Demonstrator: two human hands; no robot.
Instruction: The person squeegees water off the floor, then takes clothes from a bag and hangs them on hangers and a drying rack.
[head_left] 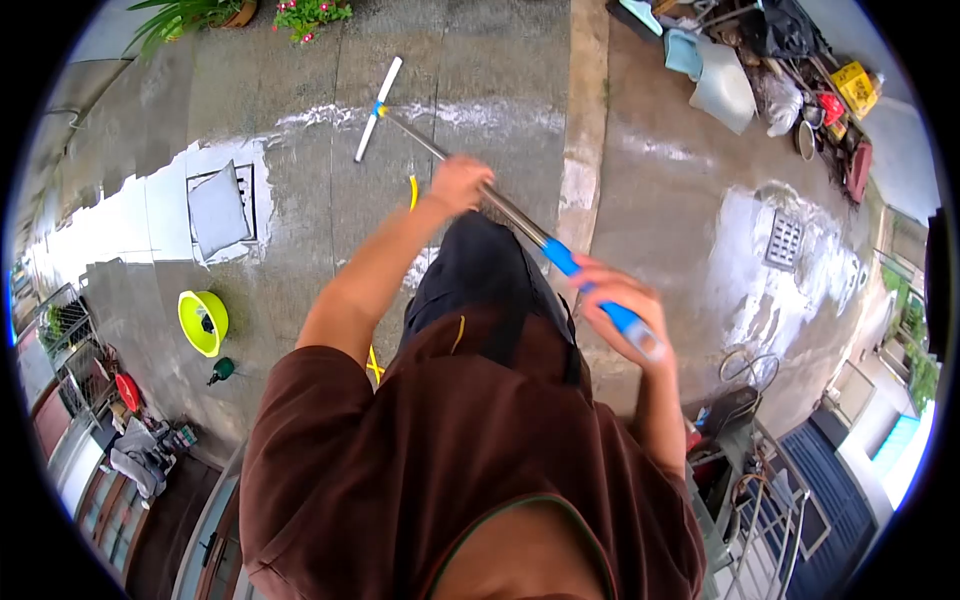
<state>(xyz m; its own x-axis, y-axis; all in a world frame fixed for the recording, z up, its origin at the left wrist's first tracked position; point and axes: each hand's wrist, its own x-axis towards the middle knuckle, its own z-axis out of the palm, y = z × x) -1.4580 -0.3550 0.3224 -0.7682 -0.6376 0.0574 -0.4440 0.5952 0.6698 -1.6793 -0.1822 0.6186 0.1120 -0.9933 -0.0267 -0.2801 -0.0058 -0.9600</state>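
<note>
A floor squeegee (420, 138) with a metal pole and blue grip slants across the view. Its long white head (393, 82) rests on the wet concrete at the far end. My left hand (460, 183) is wrapped round the middle of the pole. Higher up, my right hand (622, 308) grips the blue handle; it is somewhat blurred. Below my left hand, a yellow hose (413, 190) shows on the ground, partly hidden by my legs and arm.
To the left are a yellow-green basin (203, 338), a dark green bottle (221, 371) and a grey board (218, 212) over a floor opening. A drain grate (784, 240) lies right. Clutter (725, 85) and potted plants (310, 15) line the far side; a metal rack (765, 510) stands near right.
</note>
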